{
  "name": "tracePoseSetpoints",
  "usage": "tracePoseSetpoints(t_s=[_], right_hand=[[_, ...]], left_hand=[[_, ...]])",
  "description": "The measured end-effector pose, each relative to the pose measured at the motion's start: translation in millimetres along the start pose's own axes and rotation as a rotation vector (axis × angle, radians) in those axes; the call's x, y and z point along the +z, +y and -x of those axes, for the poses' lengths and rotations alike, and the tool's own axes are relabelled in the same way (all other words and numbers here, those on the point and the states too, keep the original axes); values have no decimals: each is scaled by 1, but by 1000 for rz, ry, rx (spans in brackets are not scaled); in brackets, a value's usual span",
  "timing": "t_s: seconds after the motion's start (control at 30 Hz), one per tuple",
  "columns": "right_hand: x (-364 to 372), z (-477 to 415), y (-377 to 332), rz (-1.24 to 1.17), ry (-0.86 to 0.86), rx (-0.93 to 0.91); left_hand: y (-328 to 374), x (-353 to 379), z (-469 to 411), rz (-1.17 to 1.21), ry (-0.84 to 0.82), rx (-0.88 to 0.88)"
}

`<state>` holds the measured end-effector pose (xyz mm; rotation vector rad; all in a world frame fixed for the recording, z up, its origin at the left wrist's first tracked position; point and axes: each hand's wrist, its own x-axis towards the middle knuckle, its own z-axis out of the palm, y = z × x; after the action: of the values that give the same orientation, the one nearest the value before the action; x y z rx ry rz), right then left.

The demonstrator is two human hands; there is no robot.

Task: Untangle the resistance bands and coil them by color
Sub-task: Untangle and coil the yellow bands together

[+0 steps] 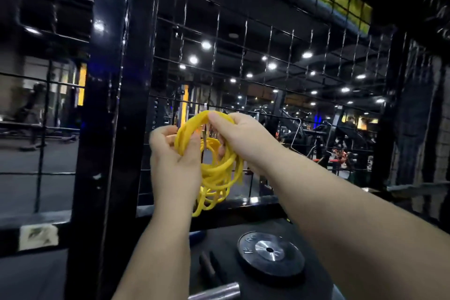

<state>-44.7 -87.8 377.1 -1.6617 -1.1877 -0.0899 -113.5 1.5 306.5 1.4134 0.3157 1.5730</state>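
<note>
Centre of frame, chest-high: the yellow band [220, 170] is bunched in many loops between your two hands, held up in front of the wire mesh panel [267, 61].

- Left hand [174, 161]: on the coil's left side, fingers curled round a sheaf of strands, thumb laid across them. Firm hold.
- Right hand [239, 136]: at the coil's top right, thumb and fingers pinching the upper arc. The lower fingers seem hooked through the loop; I cannot tell how many strands they catch.
- Coil lies roughly upright, open face toward you. Its long axis runs from the top arc down to slack loops dangling below your left wrist.
- The loose part hangs lower centre, nearer the left hand. My judgement: the next gather turns on that drop, with the right hand keeping the top while the left feeds the slack up.
- No band of another colour shows.
- Containers: none in view. Below, lower right of centre, a weight plate [270, 251] lies flat on a dark surface, nothing on it.
</note>
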Motion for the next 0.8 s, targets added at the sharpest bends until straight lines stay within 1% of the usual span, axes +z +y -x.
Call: tracePoseSetpoints(t_s=[0.07, 0.2, 0.27, 0.33, 0.4, 0.47, 0.57, 0.6, 0.67, 0.8], right_hand=[[10, -14, 1, 72, 54, 50], [19, -30, 19, 376, 149, 163], [20, -27, 29, 386, 187, 195], [21, -21, 37, 308, 217, 207], [23, -16, 42, 148, 201, 261], [23, -15, 46, -51, 159, 305], [17, -11, 43, -437, 106, 413], [15, -9, 41, -526, 80, 437], [13, -2, 40, -566, 20, 448], [15, 7, 53, -446, 21, 425]], left_hand=[[-4, 0, -10, -87, 11, 6], [-19, 4, -18, -293, -8, 27], [-28, 4, -14, -369, -27, 63], [-34, 4, -8, -378, -48, 59], [-38, 4, -6, -360, -68, 28], [-37, 5, -6, -354, -82, 17], [-34, 8, -9, -366, -79, 51], [-33, 8, -8, -374, -81, 61], [-33, 9, -5, -378, -89, 60], [-40, 11, 11, -318, -88, 80]])
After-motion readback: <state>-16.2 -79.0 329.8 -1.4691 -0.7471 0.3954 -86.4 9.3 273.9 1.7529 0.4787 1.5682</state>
